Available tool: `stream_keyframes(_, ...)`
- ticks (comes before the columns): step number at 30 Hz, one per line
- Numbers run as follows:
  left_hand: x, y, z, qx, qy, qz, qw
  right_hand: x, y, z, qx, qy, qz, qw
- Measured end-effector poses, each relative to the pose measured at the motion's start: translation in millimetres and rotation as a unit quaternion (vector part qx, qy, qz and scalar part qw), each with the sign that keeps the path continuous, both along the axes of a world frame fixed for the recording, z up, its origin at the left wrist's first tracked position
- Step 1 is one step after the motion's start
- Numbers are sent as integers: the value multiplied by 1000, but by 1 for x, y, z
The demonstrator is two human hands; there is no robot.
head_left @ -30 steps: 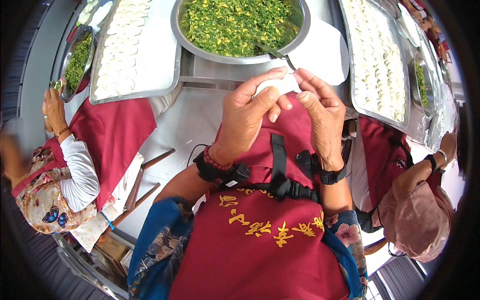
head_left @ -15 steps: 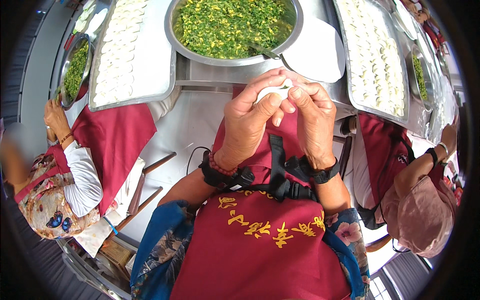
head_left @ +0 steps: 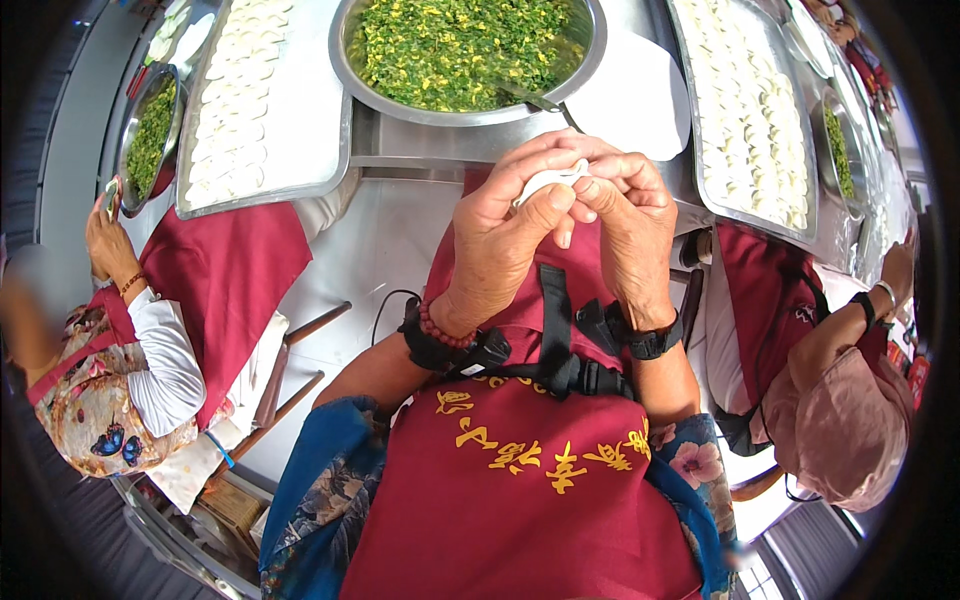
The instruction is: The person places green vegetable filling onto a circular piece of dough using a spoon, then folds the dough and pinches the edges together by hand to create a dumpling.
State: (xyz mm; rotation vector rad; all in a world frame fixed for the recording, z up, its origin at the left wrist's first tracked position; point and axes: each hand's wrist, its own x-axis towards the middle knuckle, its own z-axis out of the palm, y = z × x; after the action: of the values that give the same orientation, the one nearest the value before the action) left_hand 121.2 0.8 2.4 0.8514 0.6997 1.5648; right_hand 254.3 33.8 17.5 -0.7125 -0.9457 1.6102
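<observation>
A small white dumpling (head_left: 553,181) is pinched between both my hands, just off the near edge of the table. My left hand (head_left: 508,215) wraps round its left side, with the thumb pressed on the dough. At its right end, the thumb and fingers of my right hand (head_left: 630,215) squeeze the rim. The dough is folded over, and its edges meet along the top; no filling shows. Beyond my hands stands a big steel bowl (head_left: 343,75) of chopped green and yellow filling (head_left: 465,50). A utensil handle (head_left: 540,102) leans over the bowl's near rim.
Trays of dumplings lie on either side, a left tray (head_left: 325,150) and a right tray (head_left: 708,190). A white round sheet (head_left: 635,100) lies right of the bowl. Co-workers sit close by, one at left (head_left: 120,380) and one at right (head_left: 840,420), each near a smaller bowl of filling.
My fingers have pressed the dumpling's edges together; the green filling that showed at its top is now covered. The left co-worker's hand has lifted slightly, holding something pale.
</observation>
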Motion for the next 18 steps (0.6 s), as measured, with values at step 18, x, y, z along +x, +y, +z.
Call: stream_keyframes(18,-9,-3,6,-28,27,-88,995,7,-1,-1,50,-104,-6,993)
